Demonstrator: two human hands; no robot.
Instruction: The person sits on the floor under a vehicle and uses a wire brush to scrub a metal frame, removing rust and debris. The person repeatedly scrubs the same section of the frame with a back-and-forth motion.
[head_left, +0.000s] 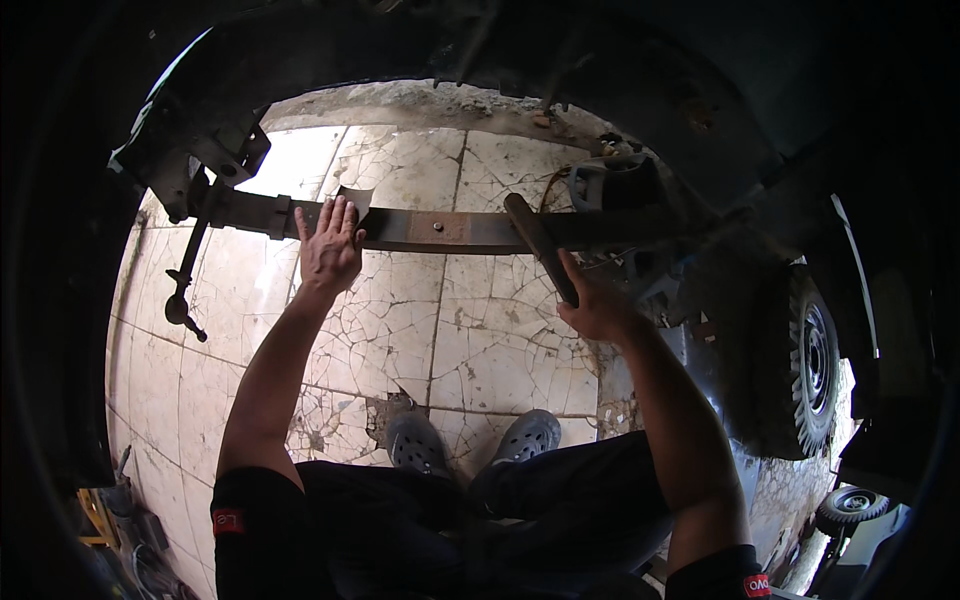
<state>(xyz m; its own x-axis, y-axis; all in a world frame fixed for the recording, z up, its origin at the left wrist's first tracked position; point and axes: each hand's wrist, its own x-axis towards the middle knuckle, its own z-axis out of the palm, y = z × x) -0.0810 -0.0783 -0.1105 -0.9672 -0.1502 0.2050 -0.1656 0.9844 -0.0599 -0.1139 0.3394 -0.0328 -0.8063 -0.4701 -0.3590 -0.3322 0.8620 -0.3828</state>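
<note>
Leaf spring (440,229) runs left to right under the wheel arch, its long axis level above the cracked tile floor (480,330). Left hand (330,245) lies flat against it, fingers spread. Right hand (596,308), just below it, grips a rusty bar (540,247) angled up across the spring. 2 tyres (805,365) stand right. No containers are visible.

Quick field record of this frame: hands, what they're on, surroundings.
setting: under a vehicle wheel arch, above a cracked tile floor
left hand: flat, fingers spread, on the rusty leaf spring
right hand: closed on a wooden handle leaning across the spring
paper-like sheet: at left fingertips
feet: grey clogs below
nearby: tyred wheel at right
</note>
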